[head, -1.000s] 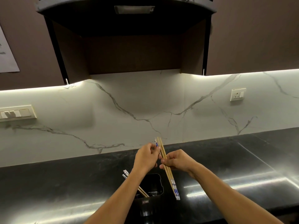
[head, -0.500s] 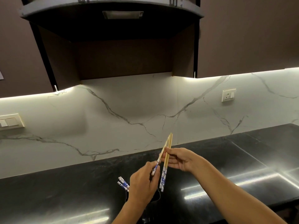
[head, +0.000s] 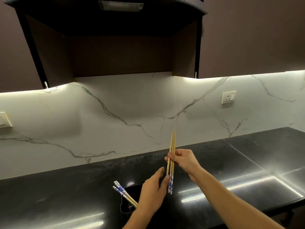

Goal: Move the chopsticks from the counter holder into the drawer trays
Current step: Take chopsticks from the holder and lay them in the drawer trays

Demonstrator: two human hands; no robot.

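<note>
Dark brown wall cabinets (head: 247, 38) are flanking a black range hood (head: 105, 15). Under-cabinet strips are lighting a white veined marble backsplash (head: 115, 116), which is carrying a socket (head: 228, 97). The black countertop (head: 247, 162) is reflecting glare.

The right hand (head: 183, 161) pinches a bundle of wooden chopsticks (head: 172, 156) near mid-length, held almost upright above the black counter (head: 247, 162), plain tips up and blue-and-white patterned ends down. The left hand (head: 154, 194) is below it with fingers loosely spread, fingertips just beside the bundle's lower ends; contact cannot be confirmed. Further chopsticks (head: 123, 192) lean leftward out of the dark holder (head: 126, 207), which the left hand partly covers.
</note>
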